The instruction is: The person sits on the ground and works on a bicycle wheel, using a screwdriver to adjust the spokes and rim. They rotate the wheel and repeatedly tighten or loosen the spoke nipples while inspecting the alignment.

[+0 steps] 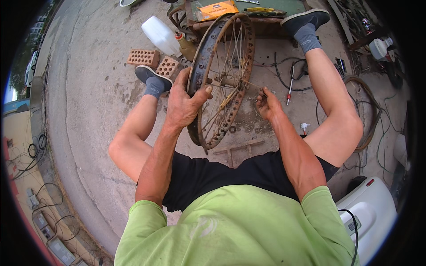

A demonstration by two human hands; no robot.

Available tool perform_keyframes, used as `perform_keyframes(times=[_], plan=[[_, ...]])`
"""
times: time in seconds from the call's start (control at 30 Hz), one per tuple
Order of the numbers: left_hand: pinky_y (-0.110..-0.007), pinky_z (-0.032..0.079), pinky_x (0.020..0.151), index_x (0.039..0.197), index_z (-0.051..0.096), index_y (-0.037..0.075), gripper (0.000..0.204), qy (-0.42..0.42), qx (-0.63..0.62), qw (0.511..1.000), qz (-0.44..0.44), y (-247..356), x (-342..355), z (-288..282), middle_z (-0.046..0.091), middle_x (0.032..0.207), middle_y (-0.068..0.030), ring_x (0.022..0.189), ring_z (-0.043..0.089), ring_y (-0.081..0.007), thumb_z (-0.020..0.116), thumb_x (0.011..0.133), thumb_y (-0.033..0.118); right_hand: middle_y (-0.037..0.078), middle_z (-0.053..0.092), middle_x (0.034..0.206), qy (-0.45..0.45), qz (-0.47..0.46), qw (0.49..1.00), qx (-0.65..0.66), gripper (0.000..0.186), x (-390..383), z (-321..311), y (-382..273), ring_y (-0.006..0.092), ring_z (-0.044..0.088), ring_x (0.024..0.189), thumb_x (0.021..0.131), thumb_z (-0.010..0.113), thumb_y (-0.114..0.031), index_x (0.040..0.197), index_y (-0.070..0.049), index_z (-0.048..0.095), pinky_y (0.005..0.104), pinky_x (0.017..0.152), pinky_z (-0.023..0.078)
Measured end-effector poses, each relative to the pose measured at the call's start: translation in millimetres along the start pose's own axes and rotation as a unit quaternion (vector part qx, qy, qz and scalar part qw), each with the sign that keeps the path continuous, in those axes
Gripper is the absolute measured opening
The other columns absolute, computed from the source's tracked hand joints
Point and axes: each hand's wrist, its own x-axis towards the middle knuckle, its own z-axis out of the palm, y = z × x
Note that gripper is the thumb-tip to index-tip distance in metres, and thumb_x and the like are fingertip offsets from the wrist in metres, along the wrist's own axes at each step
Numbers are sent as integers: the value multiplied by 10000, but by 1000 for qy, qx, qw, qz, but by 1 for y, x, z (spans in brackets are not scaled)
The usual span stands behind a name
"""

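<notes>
A rusty spoked wheel [204, 57] without a tyre stands upright between my legs, tilted a little. My left hand [184, 102] is closed round the near left side of its rim, with the thumb over the inner edge. Many thin spokes run to the hub [228, 81], and several of them hang crossed and loose-looking near the lower rim. To the right of the wheel, my right hand [269, 104] pinches the end of a thin rusty spoke [254, 84], which reaches toward the hub. Whether its other end is seated there is hard to make out.
Beyond the wheel stands a green metal box [197, 5] bearing an orange carton [217, 9] and hand tools. Two bricks [143, 57], a white jug [159, 34] and a bottle [186, 47] lie left. A screwdriver [290, 86], cables and a tyre [372, 111] are right.
</notes>
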Motion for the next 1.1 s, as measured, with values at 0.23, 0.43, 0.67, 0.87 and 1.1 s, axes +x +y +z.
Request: perform_keyframes(times=[0.23, 0.43, 0.67, 0.87, 1.1], plan=[[-317, 568, 813, 1340, 531, -84, 601, -11, 23, 999, 22, -1, 0, 8, 694, 1083, -121, 875, 700, -174, 774, 886, 225, -23, 640, 845, -29, 0, 999, -39, 238, 13, 8, 0, 120, 594, 716, 1028, 709, -352, 962, -127, 664, 282, 624, 497], [-343, 529, 885, 1288, 590, -60, 597, -8, 33, 999, 3, 11, -2, 18, 690, 1058, -151, 956, 657, -215, 796, 833, 267, -25, 642, 815, -32, -5, 999, -38, 238, 12, 6, -2, 117, 603, 686, 1014, 729, -354, 962, -131, 667, 283, 598, 497], [-326, 558, 830, 1400, 483, -100, 692, -21, 3, 1000, -10, 13, -1, 16, 698, 1079, -131, 906, 714, -189, 782, 882, 249, -21, 660, 875, -64, -11, 992, -111, 257, 21, 26, 3, 116, 625, 751, 1011, 727, -387, 1057, -136, 698, 289, 627, 498], [-327, 520, 916, 1369, 555, -79, 691, -33, -42, 998, 19, 4, -6, 31, 692, 1138, -151, 1027, 646, -183, 792, 908, 378, 4, 688, 1044, -57, -99, 967, -229, 426, -4, 40, 20, 125, 644, 935, 956, 744, -452, 1237, -136, 699, 345, 750, 525], [-303, 524, 821, 1416, 569, -46, 574, 35, -47, 998, -12, -45, 36, 43, 695, 1095, -100, 913, 668, -155, 605, 1065, 407, 4, 673, 1188, -27, -109, 957, -267, 426, -10, 38, 16, 164, 615, 1057, 953, 721, -441, 1261, -149, 677, 426, 920, 469]])
